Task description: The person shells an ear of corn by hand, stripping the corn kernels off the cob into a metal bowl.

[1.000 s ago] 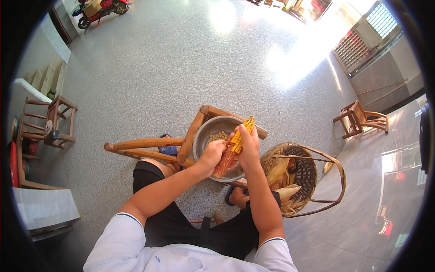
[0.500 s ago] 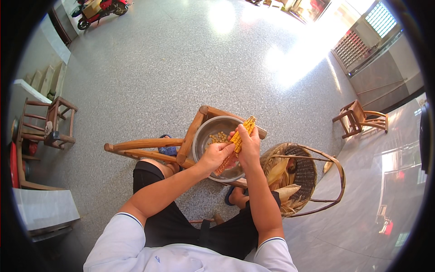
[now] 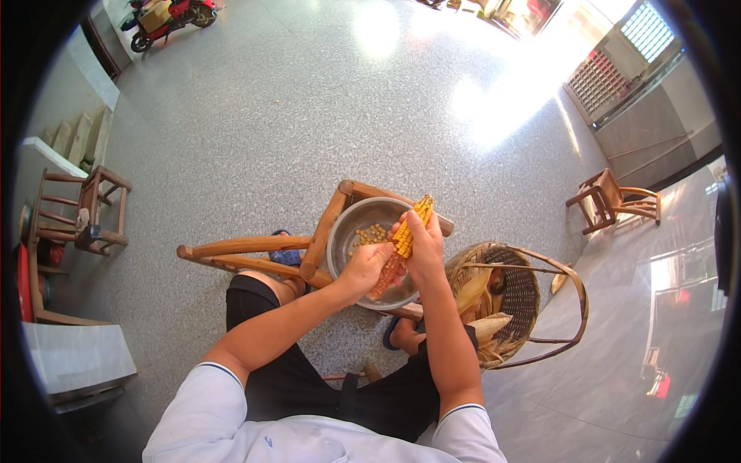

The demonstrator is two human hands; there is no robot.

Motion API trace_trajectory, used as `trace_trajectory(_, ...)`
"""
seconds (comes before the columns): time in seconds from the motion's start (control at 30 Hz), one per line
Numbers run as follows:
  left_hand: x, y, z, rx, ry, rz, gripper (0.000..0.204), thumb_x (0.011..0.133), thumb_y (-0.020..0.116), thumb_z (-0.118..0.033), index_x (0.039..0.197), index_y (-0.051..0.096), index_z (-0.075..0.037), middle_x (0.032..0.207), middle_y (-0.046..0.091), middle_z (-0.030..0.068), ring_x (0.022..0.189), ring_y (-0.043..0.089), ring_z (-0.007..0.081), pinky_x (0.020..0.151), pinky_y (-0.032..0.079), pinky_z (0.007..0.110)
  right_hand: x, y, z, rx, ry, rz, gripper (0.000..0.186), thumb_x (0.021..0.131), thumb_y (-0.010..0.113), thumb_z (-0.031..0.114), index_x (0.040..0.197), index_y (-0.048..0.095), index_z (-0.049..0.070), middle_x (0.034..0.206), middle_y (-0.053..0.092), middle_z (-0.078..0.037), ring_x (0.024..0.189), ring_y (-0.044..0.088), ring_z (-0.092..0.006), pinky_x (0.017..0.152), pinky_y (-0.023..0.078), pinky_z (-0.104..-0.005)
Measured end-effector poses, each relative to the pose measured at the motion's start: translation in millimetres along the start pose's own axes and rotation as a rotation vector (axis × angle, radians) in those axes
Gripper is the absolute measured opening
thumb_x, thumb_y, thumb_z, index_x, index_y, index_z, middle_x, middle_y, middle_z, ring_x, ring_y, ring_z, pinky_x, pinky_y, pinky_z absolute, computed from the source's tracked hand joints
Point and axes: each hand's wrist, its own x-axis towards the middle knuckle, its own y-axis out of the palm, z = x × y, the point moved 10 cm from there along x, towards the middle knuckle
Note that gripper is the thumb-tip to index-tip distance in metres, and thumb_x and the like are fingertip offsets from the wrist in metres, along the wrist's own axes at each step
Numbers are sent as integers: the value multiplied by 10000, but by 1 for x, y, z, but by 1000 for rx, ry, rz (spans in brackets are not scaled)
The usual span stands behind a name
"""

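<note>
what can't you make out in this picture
All in the head view:
Corn cob: part of its middle, covered by the left hand and right hand.
Metal bowl: part of its inside, behind the corn cob and hands.
Loose kernels: too small to count.
Basket: much of its bottom, under pale husks.
Red scooter: its top, cut off by the upper edge.

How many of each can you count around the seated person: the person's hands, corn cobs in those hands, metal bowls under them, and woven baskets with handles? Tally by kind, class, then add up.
Hands: 2 (left hand, right hand)
Corn cob: 1
Metal bowl: 1
Woven basket: 1
Total: 5
</note>
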Motion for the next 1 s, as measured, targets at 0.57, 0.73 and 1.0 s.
trace_trajectory(0.57, -1, 0, -6, -139, -13, -6, 340, 1004, 474, -324, 996, 562, 4, 784, 640, 79, 613, 630, 139, 518, 525, 247, -4, 6, -3, 63, 51, 4, 190, 959, 558, 157, 1073, 430, 76, 880, 547, -51, 728, 587, -127, 606, 531, -265)
trace_trajectory(0.73, -1, -1, -2, -179, -35, -24, 393, 1024, 384, -341, 1022, 560, 10, 799, 645, 103, 657, 646, 159, 552, 535, 260, -5, 6, -2, 40, 67, 29, 227, 968, 538, 141, 1154, 433, 65, 918, 540, -55, 767, 578, -142, 652, 539, -293)
trace_trajectory(1.0, -2, -1, -2, -182, -90, -49, 413, 982, 485, -407, 989, 573, -3, 792, 650, 95, 647, 650, 164, 543, 534, 264, -6, 7, -5, -142, 53, 38, 210, 953, 551, 125, 1121, 437, 69, 891, 548, -53, 747, 578, -133, 638, 524, -263)
